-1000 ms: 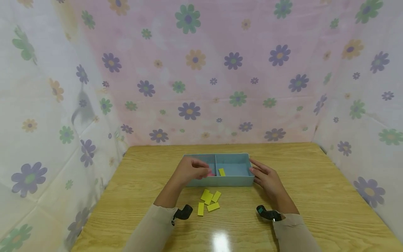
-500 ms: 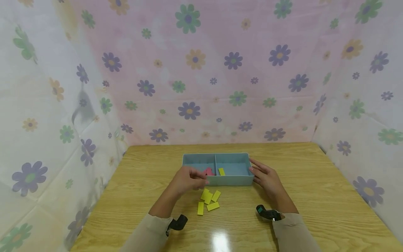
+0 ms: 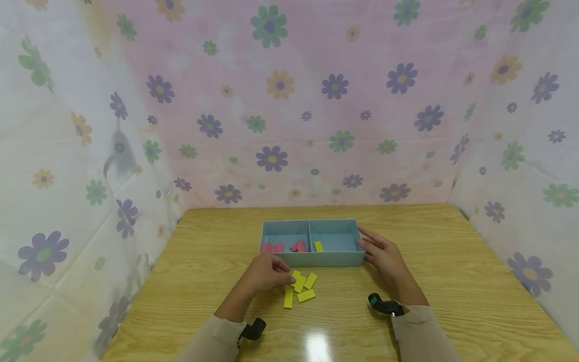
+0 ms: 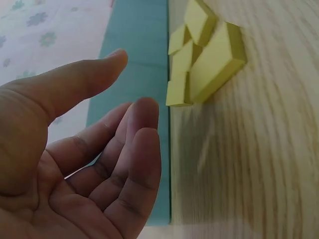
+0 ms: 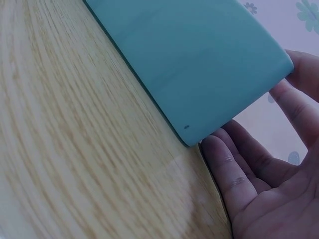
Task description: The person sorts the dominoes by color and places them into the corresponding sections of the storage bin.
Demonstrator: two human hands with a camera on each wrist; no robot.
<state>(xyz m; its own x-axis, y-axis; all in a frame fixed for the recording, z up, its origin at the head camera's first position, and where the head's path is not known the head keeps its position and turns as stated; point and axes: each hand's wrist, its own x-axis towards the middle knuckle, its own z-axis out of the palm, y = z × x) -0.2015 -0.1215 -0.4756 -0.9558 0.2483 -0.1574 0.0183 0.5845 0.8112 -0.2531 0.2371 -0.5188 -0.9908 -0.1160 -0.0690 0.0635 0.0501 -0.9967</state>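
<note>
More pink blocks (image 3: 273, 248) visible, left hand (image 3: 266, 273) lowered beside yellow blocks (image 3: 299, 284)

The left hand (image 4: 89, 199) fills the view from seven to nine o'clock, its palm in sight, the thumb stretched towards two and the fingers loosely bent towards one, a gap standing between them; behind the fingertips the blue-green box (image 4: 142, 55) shows as a smooth wall running from twelve to six; at one o'clock several yellow blocks (image 4: 217, 62) lie clustered just beside its edge, contact unclear; wooden table (image 4: 279, 139) spans two to five; flowered cloth (image 4: 55, 25) hangs at ten.
</note>
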